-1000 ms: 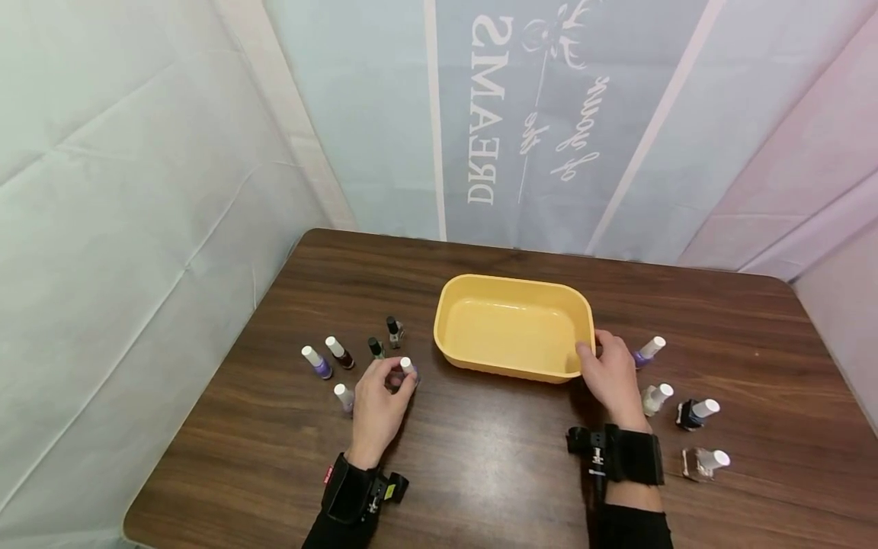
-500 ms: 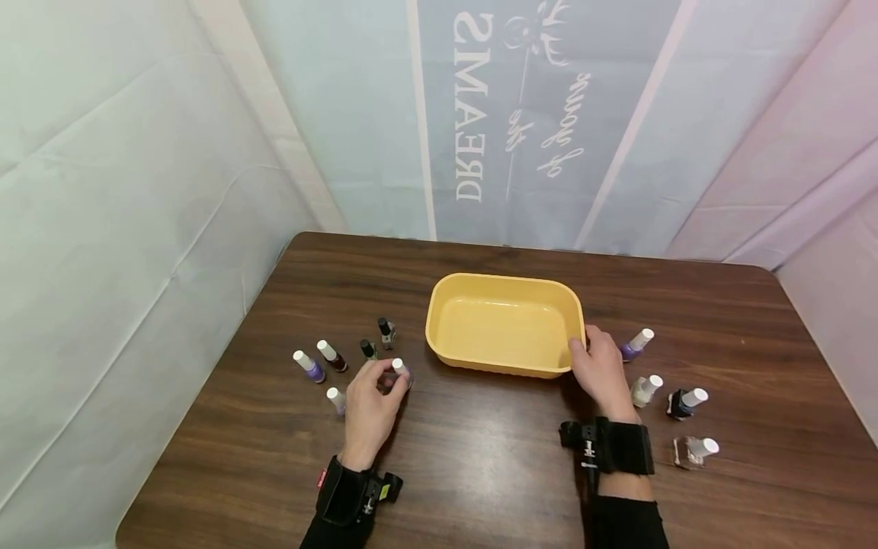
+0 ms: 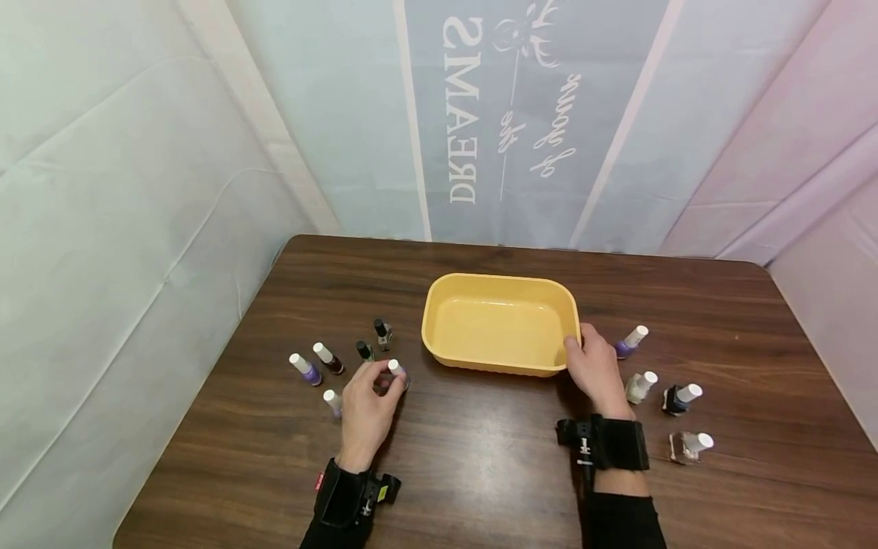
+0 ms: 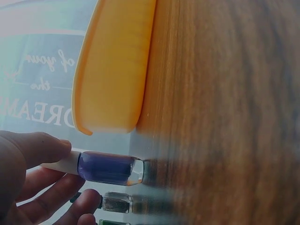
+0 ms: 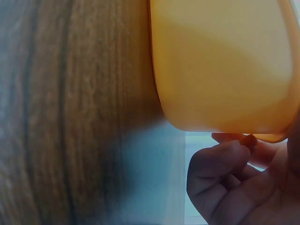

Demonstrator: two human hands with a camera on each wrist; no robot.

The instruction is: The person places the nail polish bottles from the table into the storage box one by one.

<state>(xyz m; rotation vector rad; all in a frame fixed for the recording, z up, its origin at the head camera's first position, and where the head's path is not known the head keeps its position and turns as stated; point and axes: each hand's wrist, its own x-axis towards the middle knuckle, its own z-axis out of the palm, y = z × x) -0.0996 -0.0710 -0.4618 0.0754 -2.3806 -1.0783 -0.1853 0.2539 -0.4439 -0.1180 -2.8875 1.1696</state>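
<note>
My left hand (image 3: 366,412) pinches the white cap of a purple nail polish bottle (image 4: 110,167) between thumb and fingers. In the left wrist view the bottle's base is close to the wooden tabletop, left of the yellow plastic tray (image 3: 501,364). My right hand (image 3: 595,370) grips the tray's right end, with the thumb over the rim and the fingers curled beneath it outside. Just beyond my left hand stand a green nail polish bottle with a black cap (image 3: 365,351) and a clear one with a black cap (image 3: 382,334).
Left of my left hand stand a purple bottle (image 3: 306,369), a dark red one (image 3: 328,358) and a pale lilac one (image 3: 333,402). On the right are purple (image 3: 632,341), whitish (image 3: 641,387), dark blue (image 3: 681,399) and clear brownish (image 3: 690,447) bottles. A printed curtain (image 3: 528,213) hangs behind the table.
The whole head view has drifted slightly, so everything appears further left. Both hands keep their hold on the bottle and the tray, with no visible movement against the table.
</note>
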